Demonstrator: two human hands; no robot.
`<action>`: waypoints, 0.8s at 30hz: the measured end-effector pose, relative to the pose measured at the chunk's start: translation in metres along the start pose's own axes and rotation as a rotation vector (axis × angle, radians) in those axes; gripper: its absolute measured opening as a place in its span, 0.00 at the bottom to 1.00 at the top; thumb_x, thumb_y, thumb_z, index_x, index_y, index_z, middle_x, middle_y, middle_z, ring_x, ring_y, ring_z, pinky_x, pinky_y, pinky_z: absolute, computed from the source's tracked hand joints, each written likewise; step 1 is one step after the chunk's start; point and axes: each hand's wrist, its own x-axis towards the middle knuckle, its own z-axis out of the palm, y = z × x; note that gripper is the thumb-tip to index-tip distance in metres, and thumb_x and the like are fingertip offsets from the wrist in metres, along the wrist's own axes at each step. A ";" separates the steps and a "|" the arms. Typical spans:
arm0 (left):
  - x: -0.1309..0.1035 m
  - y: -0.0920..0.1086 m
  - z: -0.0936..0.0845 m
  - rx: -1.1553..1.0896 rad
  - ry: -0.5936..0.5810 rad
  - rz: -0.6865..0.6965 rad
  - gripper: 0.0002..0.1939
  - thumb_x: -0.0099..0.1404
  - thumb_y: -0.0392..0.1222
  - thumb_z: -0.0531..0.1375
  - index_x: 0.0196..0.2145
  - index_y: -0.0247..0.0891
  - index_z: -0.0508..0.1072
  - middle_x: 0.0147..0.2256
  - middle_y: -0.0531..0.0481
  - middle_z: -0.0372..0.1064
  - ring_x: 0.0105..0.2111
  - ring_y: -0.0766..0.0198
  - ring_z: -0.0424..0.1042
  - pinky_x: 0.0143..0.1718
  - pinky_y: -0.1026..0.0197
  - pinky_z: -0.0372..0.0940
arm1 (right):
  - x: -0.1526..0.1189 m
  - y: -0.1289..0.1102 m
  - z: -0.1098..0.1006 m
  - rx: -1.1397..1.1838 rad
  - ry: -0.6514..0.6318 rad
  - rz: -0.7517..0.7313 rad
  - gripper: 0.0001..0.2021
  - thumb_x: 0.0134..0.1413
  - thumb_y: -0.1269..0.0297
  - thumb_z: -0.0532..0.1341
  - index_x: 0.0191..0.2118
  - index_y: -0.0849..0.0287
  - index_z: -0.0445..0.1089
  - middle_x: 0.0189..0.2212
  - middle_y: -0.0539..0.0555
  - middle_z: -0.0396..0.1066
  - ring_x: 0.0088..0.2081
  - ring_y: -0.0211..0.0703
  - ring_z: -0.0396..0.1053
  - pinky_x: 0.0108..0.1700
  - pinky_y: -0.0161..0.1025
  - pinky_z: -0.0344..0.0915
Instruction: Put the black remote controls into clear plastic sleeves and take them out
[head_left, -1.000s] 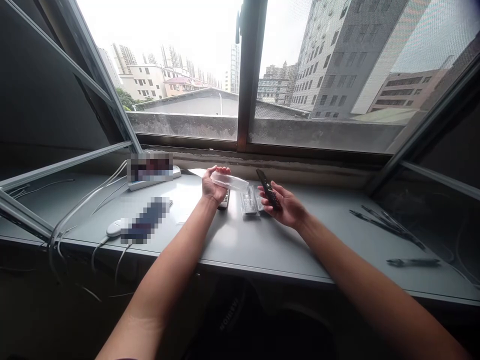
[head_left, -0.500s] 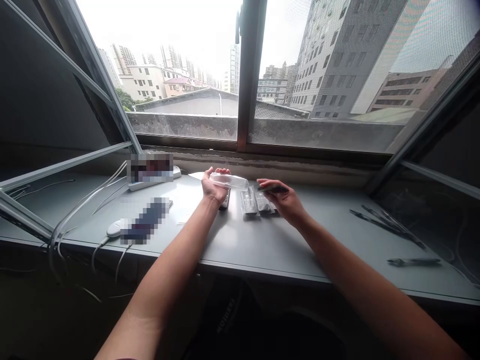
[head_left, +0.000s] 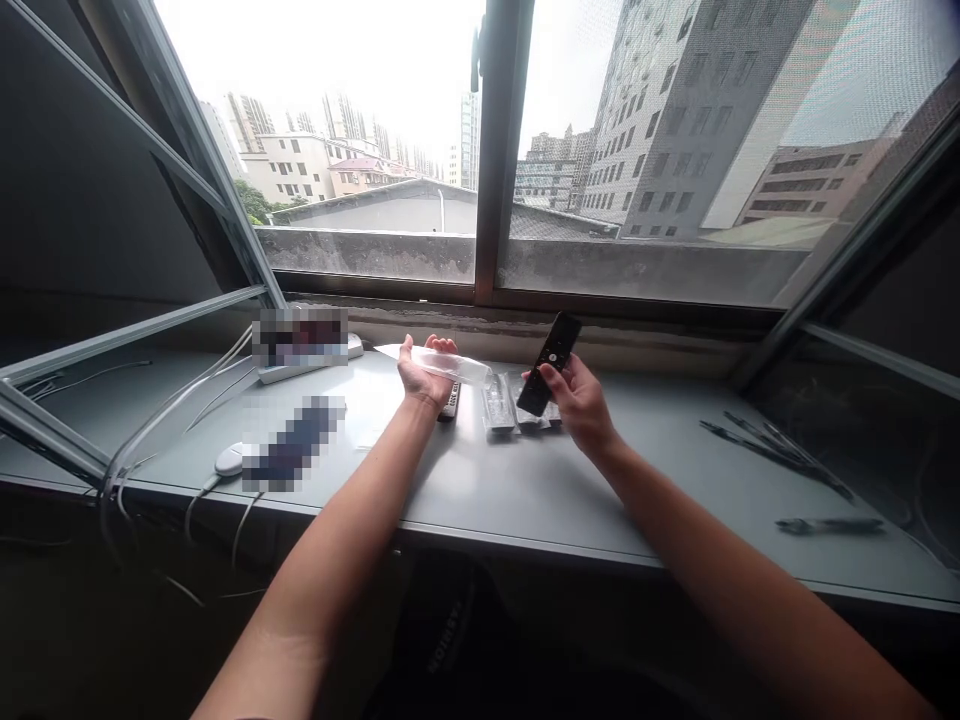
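Observation:
My left hand (head_left: 424, 385) is palm up, its fingers curled over a clear plastic sleeve (head_left: 465, 368) that lies across the palm and sticks out to the right. My right hand (head_left: 589, 405) grips a black remote control (head_left: 541, 378) by its lower part, thumb on its front; the remote is tilted up with its buttons facing me. Partly hidden beneath my left wrist, another remote (head_left: 451, 403) with pale keys rests on the desk. Between the hands lie items in clear plastic bags (head_left: 499, 412), partly behind the held remote.
On the left of the grey desk (head_left: 480, 490) are a blurred-out device (head_left: 296, 445), a white round charger (head_left: 229, 459) with cables and a white power strip (head_left: 307, 360). Dark cables (head_left: 780, 455) lie at the right. A window and slanting metal frames (head_left: 135, 330) bound the desk.
My right hand has turned the black remote from nearly edge-on to upright, so its button side now shows. The left hand stays almost in place, and the sleeve sags slightly at its right end.

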 end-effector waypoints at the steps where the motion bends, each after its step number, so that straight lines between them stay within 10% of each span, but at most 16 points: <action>1: 0.000 0.000 0.000 -0.001 0.000 0.010 0.17 0.76 0.53 0.59 0.44 0.34 0.72 0.30 0.47 0.72 0.30 0.60 0.77 0.40 0.56 0.77 | 0.000 0.000 -0.001 0.044 0.013 0.083 0.25 0.62 0.41 0.72 0.53 0.53 0.71 0.40 0.55 0.82 0.41 0.51 0.82 0.44 0.48 0.80; 6: 0.002 0.004 -0.001 -0.008 0.008 0.045 0.16 0.77 0.53 0.57 0.43 0.36 0.72 0.28 0.48 0.70 0.29 0.61 0.76 0.38 0.57 0.76 | -0.002 0.000 -0.004 0.121 -0.070 0.325 0.24 0.59 0.42 0.73 0.48 0.54 0.71 0.32 0.50 0.77 0.25 0.41 0.72 0.24 0.37 0.70; 17: 0.000 0.013 0.005 -0.031 0.023 0.079 0.18 0.77 0.54 0.55 0.40 0.36 0.72 0.27 0.49 0.69 0.27 0.62 0.75 0.37 0.59 0.74 | -0.009 -0.009 -0.003 0.035 -0.291 0.371 0.37 0.62 0.46 0.72 0.71 0.58 0.69 0.32 0.55 0.80 0.22 0.41 0.72 0.19 0.35 0.66; 24: -0.001 0.015 0.005 -0.025 0.018 0.064 0.18 0.77 0.55 0.54 0.40 0.36 0.72 0.27 0.49 0.69 0.29 0.61 0.76 0.38 0.59 0.74 | -0.009 -0.009 -0.003 -0.022 -0.310 0.345 0.27 0.61 0.44 0.72 0.56 0.60 0.78 0.32 0.57 0.82 0.22 0.42 0.73 0.20 0.35 0.66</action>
